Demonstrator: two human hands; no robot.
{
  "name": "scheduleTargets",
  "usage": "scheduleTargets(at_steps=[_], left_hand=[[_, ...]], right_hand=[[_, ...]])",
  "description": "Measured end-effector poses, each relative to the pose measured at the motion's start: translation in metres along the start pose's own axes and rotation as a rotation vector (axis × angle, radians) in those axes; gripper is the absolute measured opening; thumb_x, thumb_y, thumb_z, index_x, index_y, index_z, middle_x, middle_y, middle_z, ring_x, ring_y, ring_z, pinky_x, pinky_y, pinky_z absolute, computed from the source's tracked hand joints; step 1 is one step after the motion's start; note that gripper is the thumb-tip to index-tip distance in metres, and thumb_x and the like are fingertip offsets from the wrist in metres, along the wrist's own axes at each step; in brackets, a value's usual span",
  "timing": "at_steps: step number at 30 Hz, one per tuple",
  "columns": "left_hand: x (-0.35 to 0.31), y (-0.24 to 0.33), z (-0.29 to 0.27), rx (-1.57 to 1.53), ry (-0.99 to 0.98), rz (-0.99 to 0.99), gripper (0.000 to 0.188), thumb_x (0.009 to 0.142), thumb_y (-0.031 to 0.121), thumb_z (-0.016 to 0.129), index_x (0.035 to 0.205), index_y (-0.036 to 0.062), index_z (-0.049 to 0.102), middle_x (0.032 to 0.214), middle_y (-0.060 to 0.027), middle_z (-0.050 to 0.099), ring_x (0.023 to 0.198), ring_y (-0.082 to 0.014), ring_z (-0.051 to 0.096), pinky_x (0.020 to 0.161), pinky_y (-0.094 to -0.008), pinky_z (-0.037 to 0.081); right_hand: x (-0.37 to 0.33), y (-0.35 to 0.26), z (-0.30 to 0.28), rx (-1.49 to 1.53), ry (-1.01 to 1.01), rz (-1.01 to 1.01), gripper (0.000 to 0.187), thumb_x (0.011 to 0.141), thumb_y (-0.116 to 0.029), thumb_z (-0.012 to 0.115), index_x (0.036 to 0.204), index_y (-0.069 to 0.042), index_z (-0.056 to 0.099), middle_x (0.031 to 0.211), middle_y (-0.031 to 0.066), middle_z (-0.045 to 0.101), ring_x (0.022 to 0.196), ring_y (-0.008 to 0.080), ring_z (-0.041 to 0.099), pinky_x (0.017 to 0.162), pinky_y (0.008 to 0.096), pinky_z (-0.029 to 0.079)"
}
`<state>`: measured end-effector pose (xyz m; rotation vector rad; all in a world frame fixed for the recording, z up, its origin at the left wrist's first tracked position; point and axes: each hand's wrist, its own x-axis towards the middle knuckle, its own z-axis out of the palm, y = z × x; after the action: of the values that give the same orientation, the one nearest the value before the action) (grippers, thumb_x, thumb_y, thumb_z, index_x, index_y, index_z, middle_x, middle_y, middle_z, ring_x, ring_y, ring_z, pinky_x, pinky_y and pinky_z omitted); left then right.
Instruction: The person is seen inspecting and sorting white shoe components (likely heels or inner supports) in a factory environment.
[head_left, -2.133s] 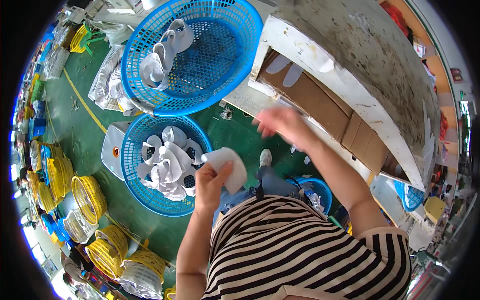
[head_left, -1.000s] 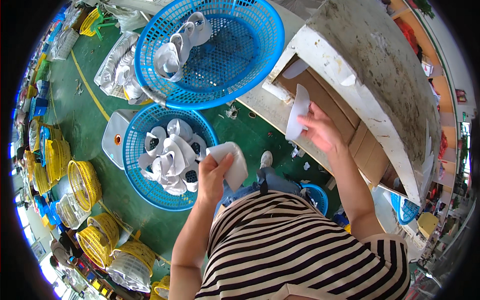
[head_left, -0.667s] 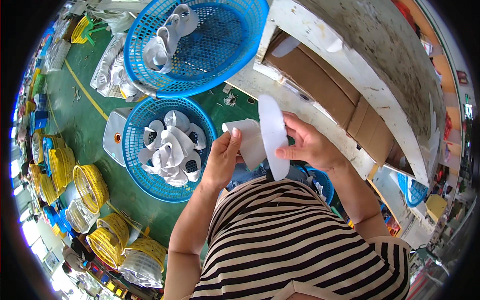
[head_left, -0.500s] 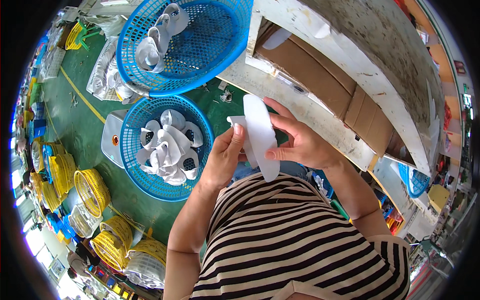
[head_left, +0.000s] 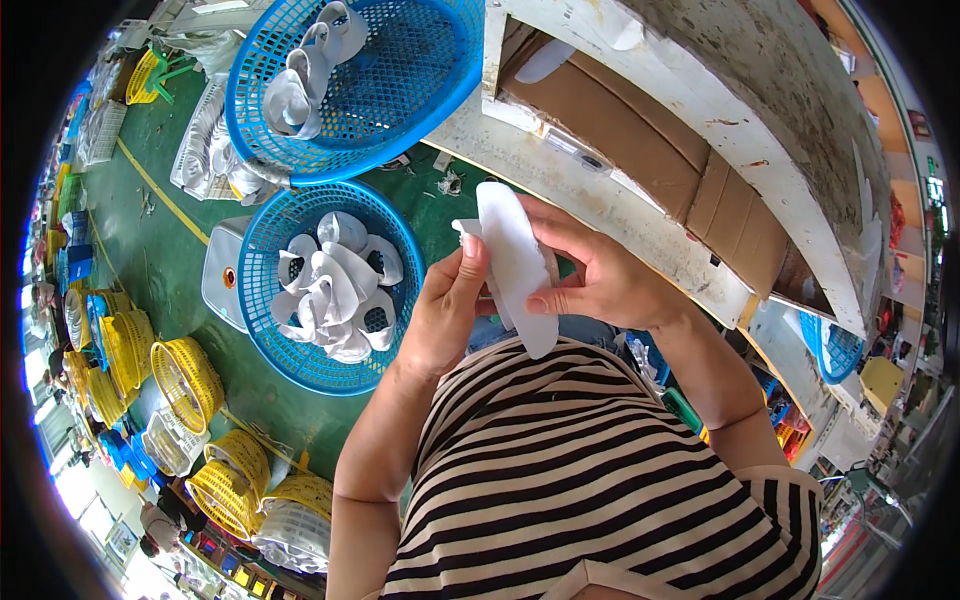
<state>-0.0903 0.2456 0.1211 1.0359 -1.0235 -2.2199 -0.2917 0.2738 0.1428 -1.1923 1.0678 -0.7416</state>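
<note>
In front of my body I hold a white, long, sole-shaped piece (head_left: 517, 265), nearly upright with its flat face showing. My right hand (head_left: 605, 272) pinches its right edge, thumb on the face and fingers behind. A white folded flap (head_left: 468, 230) sticks out on its left. My left hand (head_left: 445, 310) grips that flap, thumb pressed on it and the other fingers mostly hidden behind. Whether flap and sole-shaped piece are joined cannot be seen. To the left, a round blue basket (head_left: 256, 335) holds several white curved pieces (head_left: 335, 285) that look like shoe uppers.
A larger blue basket (head_left: 400, 130) with a few white curved pieces stands beyond. At right is a worn white bench (head_left: 690, 100) with cardboard (head_left: 640, 130) on its shelf. A grey stool (head_left: 222, 275) sits by the round basket. Yellow baskets (head_left: 188, 385) stand far left on green floor.
The view has shifted slightly, so the baskets sit a little further left and up. Both hands keep their grip; the sole-shaped piece has barely turned.
</note>
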Motion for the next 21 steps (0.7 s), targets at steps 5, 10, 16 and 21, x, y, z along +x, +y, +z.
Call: scheduleTargets(at_steps=[5, 10, 16, 21], left_hand=[[-0.002, -0.001, 0.004, -0.071, 0.027, 0.034, 0.048, 0.098, 0.041, 0.044, 0.113, -0.0031, 0.056, 0.100, -0.0103, 0.064, 0.088, -0.0129, 0.061, 0.077, -0.0279, 0.052], [0.000, -0.004, 0.011, 0.043, 0.100, 0.095, 0.026, 0.091, 0.015, 0.063, 0.108, -0.0040, 0.060, 0.094, -0.0078, 0.067, 0.081, -0.0093, 0.060, 0.070, -0.0241, 0.050], [0.004, -0.005, 0.000, -0.075, 0.300, 0.168, 0.018, 0.089, 0.011, 0.065, 0.101, -0.0027, 0.063, 0.083, -0.0073, 0.068, 0.069, -0.0114, 0.063, 0.060, -0.0239, 0.050], [0.009, -0.006, -0.001, -0.096, 0.298, 0.164, 0.020, 0.089, 0.013, 0.064, 0.101, -0.0032, 0.061, 0.083, -0.0079, 0.067, 0.068, -0.0129, 0.064, 0.059, -0.0247, 0.051]], right_hand=[[0.001, -0.005, 0.001, -0.007, -0.001, 0.025, 0.071, 0.078, -0.013, 0.075, 0.139, -0.005, 0.039, 0.151, 0.0140, 0.023, 0.131, 0.0247, 0.038, 0.085, 0.0315, 0.055], [0.002, 0.003, 0.009, -0.019, 0.028, -0.003, 0.075, 0.078, -0.013, 0.076, 0.142, -0.008, 0.036, 0.150, 0.0148, 0.022, 0.131, 0.0258, 0.039, 0.088, 0.0323, 0.054], [-0.018, 0.004, 0.017, -0.095, 0.245, 0.094, 0.052, 0.082, -0.022, 0.073, 0.125, -0.002, 0.051, 0.118, 0.0114, 0.057, 0.096, 0.0142, 0.058, 0.072, 0.0260, 0.053], [-0.023, 0.003, 0.040, -0.040, 0.209, 0.116, 0.024, 0.086, -0.022, 0.069, 0.085, 0.001, 0.065, 0.067, 0.0037, 0.061, 0.061, 0.0081, 0.054, 0.060, 0.0232, 0.045]])
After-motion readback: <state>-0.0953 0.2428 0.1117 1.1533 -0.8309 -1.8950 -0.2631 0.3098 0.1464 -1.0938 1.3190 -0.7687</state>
